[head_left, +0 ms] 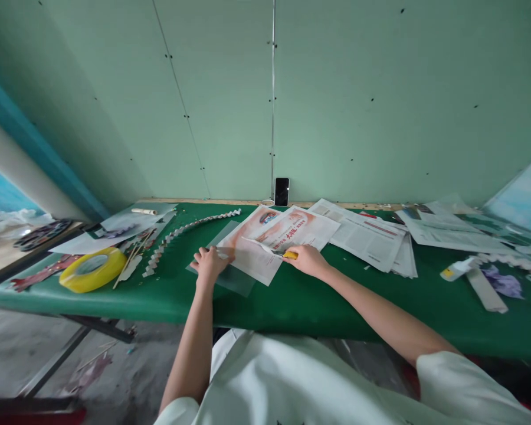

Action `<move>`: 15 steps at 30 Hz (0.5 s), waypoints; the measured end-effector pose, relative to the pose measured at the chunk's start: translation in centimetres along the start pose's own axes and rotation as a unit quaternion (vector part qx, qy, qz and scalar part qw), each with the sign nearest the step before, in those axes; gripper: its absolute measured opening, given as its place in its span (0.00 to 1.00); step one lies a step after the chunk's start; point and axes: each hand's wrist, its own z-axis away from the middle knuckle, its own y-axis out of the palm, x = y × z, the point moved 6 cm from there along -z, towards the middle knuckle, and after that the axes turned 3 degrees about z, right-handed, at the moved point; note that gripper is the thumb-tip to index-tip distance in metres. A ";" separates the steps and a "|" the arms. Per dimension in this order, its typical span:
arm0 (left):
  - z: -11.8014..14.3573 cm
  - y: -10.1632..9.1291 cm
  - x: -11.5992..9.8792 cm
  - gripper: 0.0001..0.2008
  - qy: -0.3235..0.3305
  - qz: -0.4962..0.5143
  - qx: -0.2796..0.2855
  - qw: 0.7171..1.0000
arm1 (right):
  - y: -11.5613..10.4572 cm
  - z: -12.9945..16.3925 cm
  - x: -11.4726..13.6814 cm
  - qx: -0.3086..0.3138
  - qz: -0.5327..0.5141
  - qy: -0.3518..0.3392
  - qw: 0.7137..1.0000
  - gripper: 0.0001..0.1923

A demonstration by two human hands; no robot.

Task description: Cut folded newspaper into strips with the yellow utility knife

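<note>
Magazine page pinned by left hand, right hand apparently cutting.

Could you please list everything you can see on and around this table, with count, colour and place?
table: one, green top, along the wall
printed sheet: one, white and orange, centre, under both hands
clear plastic sheet: one, transparent, under the printed sheet
yellow-handled tool: one, in the right hand, on the sheet
newspaper pages: several, white, right of centre
tape roll: one, yellow, left end
folded paper chain: one, white, left of centre
phone: one, black, leaning on the wall
left hand: pressing the sheet's edge
right hand: gripping the tool
</note>
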 end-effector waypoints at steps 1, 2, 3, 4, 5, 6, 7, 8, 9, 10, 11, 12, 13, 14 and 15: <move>0.2 0.2 -0.3 0.37 0.004 -0.004 -0.002 1.000 | 0.0 0.0 -0.1 0.003 -0.005 0.004 1.000 0.13; 0.2 0.3 -0.4 0.38 0.004 -0.006 -0.003 1.000 | 0.0 0.0 -0.1 0.005 -0.010 0.008 1.000 0.14; 0.1 0.4 -0.5 0.38 0.002 -0.008 -0.001 1.000 | 0.0 0.0 -0.2 0.006 -0.015 0.011 1.000 0.14; -0.1 0.4 -0.4 0.38 -0.002 -0.010 0.001 1.000 | 0.0 0.0 -0.2 0.006 -0.019 0.012 1.000 0.14; -0.3 0.3 -0.3 0.37 -0.006 -0.011 0.001 1.000 | 0.0 0.0 -0.2 0.005 -0.024 0.012 1.000 0.14; -0.5 0.3 -0.1 0.36 -0.008 -0.013 0.000 1.000 | -0.1 0.0 -0.2 0.004 -0.027 0.011 1.000 0.14; -0.7 0.2 0.1 0.35 -0.010 -0.013 -0.001 1.000 | -0.1 0.0 -0.2 0.003 -0.030 0.011 0.999 0.14; -0.8 0.1 0.2 0.33 -0.011 -0.013 -0.003 1.000 | -0.2 -0.1 -0.2 0.002 -0.033 0.011 0.999 0.15; -1.0 0.0 0.4 0.32 -0.010 -0.012 -0.004 1.000 | -0.3 -0.1 -0.2 0.001 -0.039 0.011 0.999 0.16; -1.1 -0.1 0.6 0.31 -0.009 -0.010 -0.006 1.000 | -0.4 -0.1 -0.3 -0.001 -0.048 0.010 0.999 0.17; -1.2 -0.2 0.7 0.30 -0.009 -0.008 -0.006 1.000 | -0.5 -0.2 -0.3 -0.004 -0.060 0.010 0.998 0.18; -1.3 -0.2 0.8 0.30 -0.011 -0.005 -0.007 1.000 | -0.6 -0.3 -0.4 -0.007 -0.075 0.011 0.997 0.20; -1.4 -0.3 0.9 0.30 -0.015 -0.002 -0.009 1.000 | -0.8 -0.4 -0.5 -0.012 -0.090 0.012 0.996 0.22; -1.5 -0.4 1.0 0.30 -0.019 0.002 -0.012 1.000 | -0.9 -0.5 -0.6 -0.018 -0.104 0.017 0.994 0.24; -1.6 -0.4 1.0 0.30 -0.022 0.009 -0.014 1.000 | -1.1 -0.7 -0.8 -0.027 -0.116 0.025 0.993 0.26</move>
